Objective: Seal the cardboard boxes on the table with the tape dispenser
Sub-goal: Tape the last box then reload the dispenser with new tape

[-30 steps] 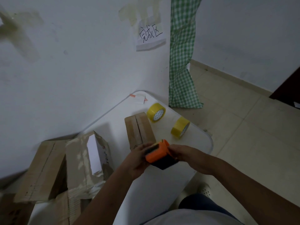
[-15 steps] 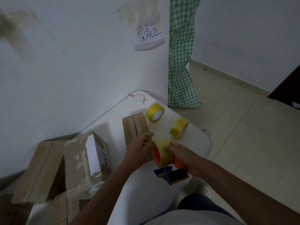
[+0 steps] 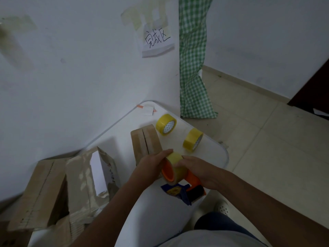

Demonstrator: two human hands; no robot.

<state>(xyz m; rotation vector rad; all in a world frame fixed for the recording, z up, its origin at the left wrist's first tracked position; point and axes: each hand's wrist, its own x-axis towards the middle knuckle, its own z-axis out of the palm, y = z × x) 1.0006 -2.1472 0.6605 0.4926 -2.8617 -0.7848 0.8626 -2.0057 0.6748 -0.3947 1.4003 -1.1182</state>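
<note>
White table [image 3: 204, 154] against a white wall, tiled floor [image 3: 267, 148] beyond; above its near edge both hands, left [image 3: 151, 166] and right [image 3: 201, 172], grip the dispenser [image 3: 179, 177], handle pointing near-right, roll far-left.

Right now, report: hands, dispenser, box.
Both hands on tape dispenser: left hand on its roll, right hand gripping. Cardboard box unsealed, seam open. Nothing blocking.
</note>
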